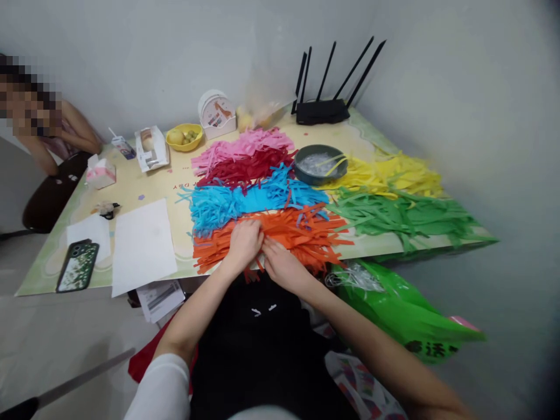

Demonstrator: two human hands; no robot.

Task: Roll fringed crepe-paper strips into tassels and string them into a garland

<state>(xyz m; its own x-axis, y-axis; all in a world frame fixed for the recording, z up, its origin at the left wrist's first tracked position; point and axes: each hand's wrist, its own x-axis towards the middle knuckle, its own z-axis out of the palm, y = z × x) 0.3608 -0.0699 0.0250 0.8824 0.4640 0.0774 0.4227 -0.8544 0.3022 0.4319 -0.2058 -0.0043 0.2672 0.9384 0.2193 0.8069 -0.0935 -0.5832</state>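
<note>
Both hands meet at the middle of a pile of orange fringed strips (306, 236) at the table's near edge. My left hand (246, 242) is closed, its fingertips pressed together on the orange material. Just right of it, my right hand (282, 265) is closed too, fingers together at the same spot. What lies between the fingertips is too small to tell apart from the orange strips. Behind the orange pile lie blue strips (254, 199), then red strips (249, 168) and pink strips (249, 144). Yellow strips (389, 174) and green strips (402, 214) spread to the right.
A dark bowl (301, 170) stands behind the blue strips. White paper (143, 245) and a phone (77, 265) lie on the left. A router (322, 112) is at the back. A green bag (406, 312) hangs below the right edge. A person (79, 131) sits at the far left.
</note>
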